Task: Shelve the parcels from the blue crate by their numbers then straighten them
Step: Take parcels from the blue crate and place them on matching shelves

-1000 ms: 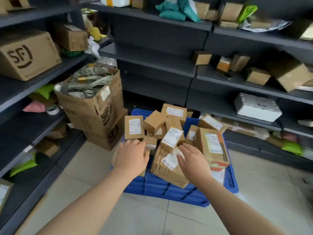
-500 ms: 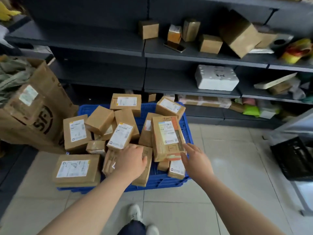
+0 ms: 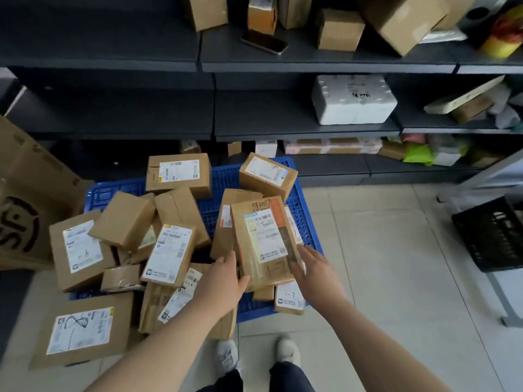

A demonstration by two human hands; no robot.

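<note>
Dark grey shelving [image 3: 297, 128] runs across the back of a pale-tiled stockroom, its top tier cut off by the frame. On the floor in front sits the blue crate [image 3: 223, 176], heaped with brown cardboard parcels; about a dozen show, and several spill past its near-left rim, so most of that rim is hidden.

Both hands close on one tall parcel [image 3: 267, 241] standing near the crate's right side. The left hand [image 3: 223, 281] presses its lower left edge with the thumb up along the side. The right hand [image 3: 318, 274] cups the lower right edge, fingers spread flat against the cardboard. Its shipping label faces up, the print too blurred to read.

A small parcel marked "1-7" [image 3: 288, 297] leans at the near-right corner. A white foam box [image 3: 352, 99] sits on the middle shelf, with bare shelf to its left. One black crate [image 3: 493, 233] stands at the right, partly cut off. A large SF carton [image 3: 25, 210] crowds the left edge. Bare tile lies open between the two crates.
</note>
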